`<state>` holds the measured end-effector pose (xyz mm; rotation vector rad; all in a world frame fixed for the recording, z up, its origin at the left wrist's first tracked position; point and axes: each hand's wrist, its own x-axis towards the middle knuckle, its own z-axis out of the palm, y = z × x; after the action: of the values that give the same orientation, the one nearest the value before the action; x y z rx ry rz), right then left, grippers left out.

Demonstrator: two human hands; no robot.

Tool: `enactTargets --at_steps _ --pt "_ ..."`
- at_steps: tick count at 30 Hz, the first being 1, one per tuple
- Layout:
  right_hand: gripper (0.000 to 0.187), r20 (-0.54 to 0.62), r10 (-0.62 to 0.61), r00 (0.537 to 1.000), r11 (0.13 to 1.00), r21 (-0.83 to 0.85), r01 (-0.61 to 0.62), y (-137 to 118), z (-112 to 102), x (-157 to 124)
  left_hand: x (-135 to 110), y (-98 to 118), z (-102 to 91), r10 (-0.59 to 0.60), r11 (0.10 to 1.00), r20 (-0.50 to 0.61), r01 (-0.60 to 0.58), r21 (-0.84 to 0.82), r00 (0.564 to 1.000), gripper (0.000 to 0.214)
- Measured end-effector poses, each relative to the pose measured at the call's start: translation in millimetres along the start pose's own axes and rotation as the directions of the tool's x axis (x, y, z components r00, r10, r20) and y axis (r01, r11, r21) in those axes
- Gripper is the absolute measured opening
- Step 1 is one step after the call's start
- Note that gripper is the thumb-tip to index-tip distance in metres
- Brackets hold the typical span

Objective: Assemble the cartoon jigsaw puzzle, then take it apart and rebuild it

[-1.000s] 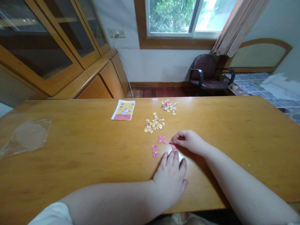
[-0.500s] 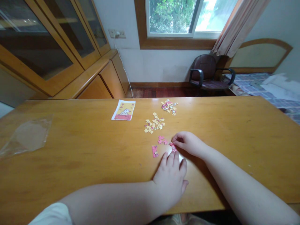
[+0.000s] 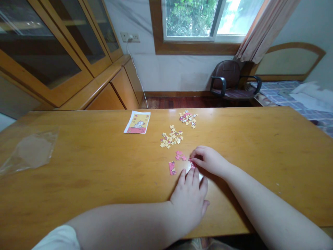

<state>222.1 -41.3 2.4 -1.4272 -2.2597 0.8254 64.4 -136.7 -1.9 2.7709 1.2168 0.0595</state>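
Note:
My right hand (image 3: 210,160) rests on the wooden table (image 3: 91,163), its fingertips pinched on a small pink puzzle piece (image 3: 191,162). My left hand (image 3: 189,198) lies flat on the table just in front of it, fingers stretched out, holding nothing. A joined pink strip of pieces (image 3: 171,168) lies left of my fingers. A few loose pink pieces (image 3: 180,155) sit just beyond. Farther back are a yellow pile of pieces (image 3: 171,137) and a mixed pink and white pile (image 3: 187,118).
A picture card (image 3: 137,122) showing the puzzle image lies at the far middle of the table. A clear plastic bag (image 3: 30,151) lies at the left. Beyond the table stand a dark armchair (image 3: 230,80), wooden cabinets (image 3: 57,52) and a bed (image 3: 293,95).
My right hand has slid slightly toward me and pressed the pink piece down near my left fingertips. My left hand has stayed put.

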Motion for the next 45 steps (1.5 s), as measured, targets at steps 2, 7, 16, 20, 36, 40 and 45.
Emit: enactTargets --at_steps 2,7,16,20,36,40,45 --pt "0.01 -0.001 0.007 1.0 1.0 -0.022 -0.007 0.6 1.5 0.2 0.1 0.1 -0.4 -0.001 1.0 0.001 0.001 0.0 1.0 0.057" --pt "0.008 -0.014 0.017 1.0 0.999 -0.047 -0.018 -2.0 2.3 -0.3 0.3 0.3 -3.1 0.0 1.0 0.004 0.0 -0.003 1.0 0.057" --pt "0.013 -0.043 -0.013 0.999 0.995 -0.102 0.009 -0.3 1.4 0.0 1.0 -0.9 1.4 -0.004 1.0 -0.001 0.004 -0.004 1.0 0.058" --pt "0.015 -0.068 -0.076 0.995 0.987 -0.146 0.066 -4.9 -0.5 -1.5 1.3 -0.3 -2.7 0.015 1.0 -0.016 -0.015 -0.001 1.0 0.057" --pt "0.027 0.025 -0.2 0.979 0.949 -0.244 0.2 -15.2 5.4 -8.2 -1.2 0.8 -18.6 0.258 0.954 -0.033 -0.26 -0.148 0.966 0.018" --pt "0.028 0.042 -0.244 0.969 0.939 -0.238 0.247 -13.3 9.8 -6.9 -1.2 0.6 -17.8 0.257 0.955 -0.027 -0.258 -0.148 0.966 0.018" --pt "0.027 0.031 -0.248 0.968 0.932 -0.264 0.248 -12.2 13.5 -6.9 -1.1 -0.1 -15.6 0.257 0.956 -0.025 -0.258 -0.139 0.966 0.018"
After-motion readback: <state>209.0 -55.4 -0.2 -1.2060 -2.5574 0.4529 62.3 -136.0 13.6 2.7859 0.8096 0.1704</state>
